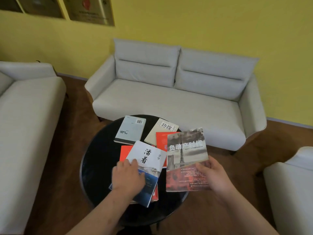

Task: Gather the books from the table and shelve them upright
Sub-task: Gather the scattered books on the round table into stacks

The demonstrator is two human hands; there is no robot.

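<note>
Several books lie on a round black table [96,160]. My right hand [215,175] grips a grey and red book with a tower on its cover [186,155], lifted above the table's right side. My left hand [128,175] grips the left edge of a white and blue book [149,160], which rests on a red book [124,152]. Farther back lie a pale grey book [130,131], a cream book [159,133] and another red book [161,139], partly hidden by the tower book.
A light grey two-seat sofa [169,92] stands behind the table against a yellow wall. Another sofa [25,107] is on the left and an armchair [291,184] on the right. The floor is brown wood. No shelf is in view.
</note>
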